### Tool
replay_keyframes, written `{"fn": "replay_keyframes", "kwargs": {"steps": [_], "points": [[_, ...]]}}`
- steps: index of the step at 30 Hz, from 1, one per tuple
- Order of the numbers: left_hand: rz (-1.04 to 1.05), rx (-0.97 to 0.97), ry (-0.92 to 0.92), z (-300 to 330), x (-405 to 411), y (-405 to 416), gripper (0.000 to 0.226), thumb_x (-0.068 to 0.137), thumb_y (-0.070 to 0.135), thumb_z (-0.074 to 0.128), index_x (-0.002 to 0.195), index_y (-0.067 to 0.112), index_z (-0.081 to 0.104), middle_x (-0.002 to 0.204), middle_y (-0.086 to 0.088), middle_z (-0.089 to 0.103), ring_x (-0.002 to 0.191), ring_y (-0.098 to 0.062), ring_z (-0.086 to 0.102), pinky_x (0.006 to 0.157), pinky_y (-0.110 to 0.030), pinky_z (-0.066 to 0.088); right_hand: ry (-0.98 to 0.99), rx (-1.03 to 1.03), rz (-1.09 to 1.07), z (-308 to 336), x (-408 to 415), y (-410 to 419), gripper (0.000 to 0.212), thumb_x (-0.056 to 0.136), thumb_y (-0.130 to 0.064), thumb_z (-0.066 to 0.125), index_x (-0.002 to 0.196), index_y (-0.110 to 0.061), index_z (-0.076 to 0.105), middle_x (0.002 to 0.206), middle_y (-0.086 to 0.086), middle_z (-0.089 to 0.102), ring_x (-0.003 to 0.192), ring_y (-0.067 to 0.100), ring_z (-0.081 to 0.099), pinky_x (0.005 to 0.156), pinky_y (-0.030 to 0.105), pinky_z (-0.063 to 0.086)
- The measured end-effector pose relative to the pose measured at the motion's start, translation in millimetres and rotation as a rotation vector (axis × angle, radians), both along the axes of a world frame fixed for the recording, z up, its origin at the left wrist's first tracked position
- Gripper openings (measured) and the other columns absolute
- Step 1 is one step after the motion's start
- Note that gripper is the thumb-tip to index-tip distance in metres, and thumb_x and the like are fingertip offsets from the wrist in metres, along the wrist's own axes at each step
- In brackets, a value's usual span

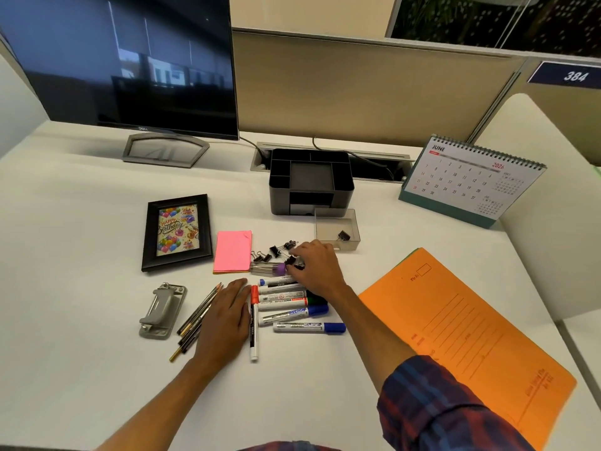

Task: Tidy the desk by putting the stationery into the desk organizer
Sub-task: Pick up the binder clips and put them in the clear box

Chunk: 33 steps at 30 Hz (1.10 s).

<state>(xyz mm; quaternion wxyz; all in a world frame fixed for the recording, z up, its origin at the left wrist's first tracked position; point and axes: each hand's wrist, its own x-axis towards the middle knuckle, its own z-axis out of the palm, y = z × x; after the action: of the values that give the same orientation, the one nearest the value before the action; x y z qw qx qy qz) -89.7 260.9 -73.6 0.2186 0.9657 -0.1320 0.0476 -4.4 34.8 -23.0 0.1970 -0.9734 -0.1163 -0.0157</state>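
Stationery lies scattered on a white desk [81, 385] in front of a black desk organizer [311, 181], which stands at the back of the desk. The right hand [317, 266] reaches forward from a plaid sleeve [439, 408], fingers curled down, pinching a black binder clip [290, 260] among several loose binder clips [274, 251] in front of the organizer. The left hand [224, 320] lies flat, palm down, fingers straight, holding nothing, resting partly on a bundle of pencils [195, 315]. Between the hands lie capped markers [292, 309]. Just in front of the organizer sits a clear drawer tray [353, 222] with one clip inside. A pink sticky pad [233, 251] lies front-left of the organizer; an orange folder [471, 336] lies front-right.
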Motion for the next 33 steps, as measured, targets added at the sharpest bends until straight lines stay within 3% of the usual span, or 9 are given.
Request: {"fn": "replay_keyframes", "kwargs": {"steps": [9,16,24,33], "points": [[0.000,0.002,0.000,1.0,-0.4,-0.3,0.052,0.099,0.034,0.027,0.136,0.010,0.053,0.143,-0.008,0.051,0.133,-0.023,0.046,0.117,-0.041,0.028,-0.033,-0.072,-0.015,0.6,-1.0,8.5,0.032,0.090,-0.041,0.058,0.113,-0.023,0.070,0.109,-0.003,0.070,0.108,0.018,0.054,0.101,0.040,0.027],[0.003,0.010,0.010,-0.1,-1.1,0.5,0.052,0.098,0.034,0.027,0.138,0.010,0.051,0.144,-0.007,0.050,0.134,-0.022,0.044,0.118,-0.037,0.024,-0.198,0.040,-0.118,2.9,1.4,-3.1,0.027,0.081,-0.038,0.063,0.099,-0.020,0.073,0.098,-0.002,0.073,0.099,0.018,0.060,0.100,0.044,0.032],[0.009,0.014,0.016,1.9,-1.0,-0.7,0.051,0.098,0.032,0.029,0.138,0.010,0.052,0.143,-0.007,0.050,0.133,-0.022,0.045,0.118,-0.029,0.016,-0.272,0.164,-0.489,13.7,13.9,-42.9,0.030,0.083,-0.032,0.065,0.108,-0.016,0.068,0.102,0.002,0.072,0.101,0.022,0.060,0.098,0.041,0.034],[0.009,0.015,0.014,0.3,-0.8,0.2,0.051,0.099,0.033,0.027,0.138,0.010,0.052,0.144,-0.007,0.051,0.134,-0.023,0.044,0.118,-0.034,0.022,-0.244,0.149,-0.492,10.3,14.8,-47.1,0.029,0.085,-0.031,0.066,0.109,-0.015,0.068,0.103,0.003,0.071,0.103,0.023,0.060,0.100,0.043,0.033]]}}
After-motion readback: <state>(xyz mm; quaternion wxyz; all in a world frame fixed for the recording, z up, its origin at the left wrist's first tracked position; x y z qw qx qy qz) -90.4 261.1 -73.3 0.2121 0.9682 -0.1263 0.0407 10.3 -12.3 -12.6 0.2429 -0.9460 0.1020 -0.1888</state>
